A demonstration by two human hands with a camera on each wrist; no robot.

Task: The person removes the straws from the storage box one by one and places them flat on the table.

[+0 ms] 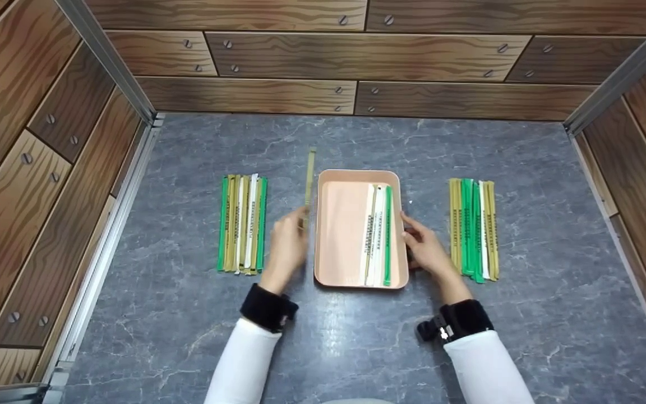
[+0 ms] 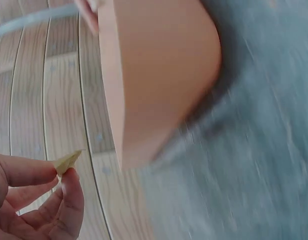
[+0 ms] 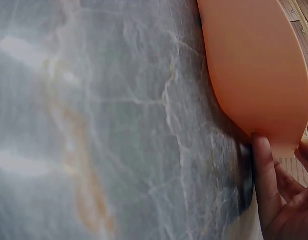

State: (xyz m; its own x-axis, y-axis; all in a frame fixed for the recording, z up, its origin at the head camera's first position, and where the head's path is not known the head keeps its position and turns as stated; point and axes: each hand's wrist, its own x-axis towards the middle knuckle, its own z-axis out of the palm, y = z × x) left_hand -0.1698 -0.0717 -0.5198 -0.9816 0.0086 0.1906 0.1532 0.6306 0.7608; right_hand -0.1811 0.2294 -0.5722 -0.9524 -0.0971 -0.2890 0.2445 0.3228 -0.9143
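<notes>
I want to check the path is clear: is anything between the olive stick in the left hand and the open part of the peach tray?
Nothing visible. The left hand pinches the olive wrapped stick just left of the peach tray, whose left half is bare. The white and green sticks lie along its right side, where the right hand touches the rim.

Peach tray, green, olive, white sticks, grey marbled table.

Staged tabletop test booth, grey marble-look surface, printed wood-plank walls, metal corner frames
</notes>
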